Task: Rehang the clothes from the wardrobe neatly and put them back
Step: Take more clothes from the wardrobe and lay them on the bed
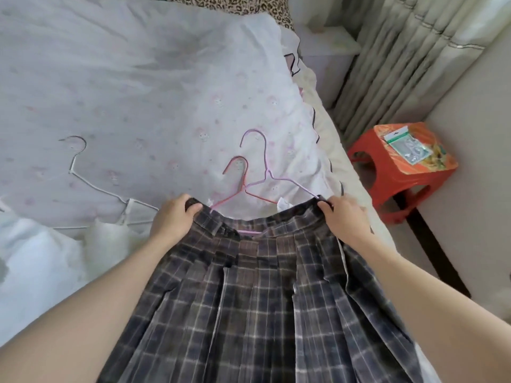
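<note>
Both-handed, plaid skirt waistband near bed edge.

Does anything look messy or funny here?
A little. The red hanger and the purple hanger lie crossed over each other on the bed, partly under the plaid skirt. The left hand and right hand grip its waistband corners.

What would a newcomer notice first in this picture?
The plaid skirt fills the lower middle, and the left hand and right hand grip its waistband corners. Just beyond lie a pink hanger and a lilac hanger on the bed; a red stool stands right.
</note>
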`<state>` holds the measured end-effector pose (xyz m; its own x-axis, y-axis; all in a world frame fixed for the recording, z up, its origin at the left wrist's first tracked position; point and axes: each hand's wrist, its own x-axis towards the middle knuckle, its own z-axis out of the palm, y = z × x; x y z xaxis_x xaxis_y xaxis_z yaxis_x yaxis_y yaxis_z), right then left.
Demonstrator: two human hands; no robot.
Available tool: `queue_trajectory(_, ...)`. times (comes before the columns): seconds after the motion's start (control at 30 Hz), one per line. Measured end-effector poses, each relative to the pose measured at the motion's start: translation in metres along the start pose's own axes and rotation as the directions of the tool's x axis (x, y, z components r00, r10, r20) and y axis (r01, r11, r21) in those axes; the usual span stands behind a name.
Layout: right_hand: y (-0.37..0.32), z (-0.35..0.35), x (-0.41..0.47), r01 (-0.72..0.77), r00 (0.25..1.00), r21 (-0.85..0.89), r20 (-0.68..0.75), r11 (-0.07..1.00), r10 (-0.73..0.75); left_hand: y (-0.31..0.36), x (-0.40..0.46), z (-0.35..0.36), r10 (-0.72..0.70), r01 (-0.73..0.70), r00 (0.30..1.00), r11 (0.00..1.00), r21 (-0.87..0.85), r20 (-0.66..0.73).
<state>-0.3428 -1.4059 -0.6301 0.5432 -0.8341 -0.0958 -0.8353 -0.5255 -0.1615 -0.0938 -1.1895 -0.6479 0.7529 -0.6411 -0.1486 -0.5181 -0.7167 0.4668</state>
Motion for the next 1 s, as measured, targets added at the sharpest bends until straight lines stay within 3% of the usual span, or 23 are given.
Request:
queue_trajectory(0.2,-0.002,0.023,0.012,-0.028,0.999,0.149,-0.019,0.988,0.032,-0.004,0.033,0.023,0.083,-0.090,0.994,0.990,0.108,0.076)
queue_trajectory(0.33,0.002,0.035,-0.020,0.095,0.994,0.094,-0.063,0.991,-0.089,-0.002,-0.001,0.032,0.244,-0.260,0.964,0.949,0.177,0.105)
queue_trajectory(0.4,0.003,0.035,-0.049,0.099,0.995,0.050,0.001,0.994,-0.099,-0.002,-0.031,0.041,0.338,-0.347,0.938,0.920,0.184,0.081)
queue_trajectory(0.57,0.013,0.024,-0.137,0.157,0.987,-0.005,0.031,0.988,-0.157,0.030,-0.135,0.054,0.314,-0.322,0.930,0.947,0.013,0.190)
queue_trajectory(0.77,0.040,-0.009,-0.261,0.060,0.998,-0.015,0.022,0.998,-0.060,0.087,-0.252,0.050,0.434,-0.433,0.862,0.899,-0.064,0.262)
queue_trajectory(1.0,0.117,-0.085,-0.415,-0.221,0.968,-0.016,-0.129,0.975,0.217,0.139,-0.337,0.030,0.641,-0.630,0.729,0.766,-0.130,0.242)
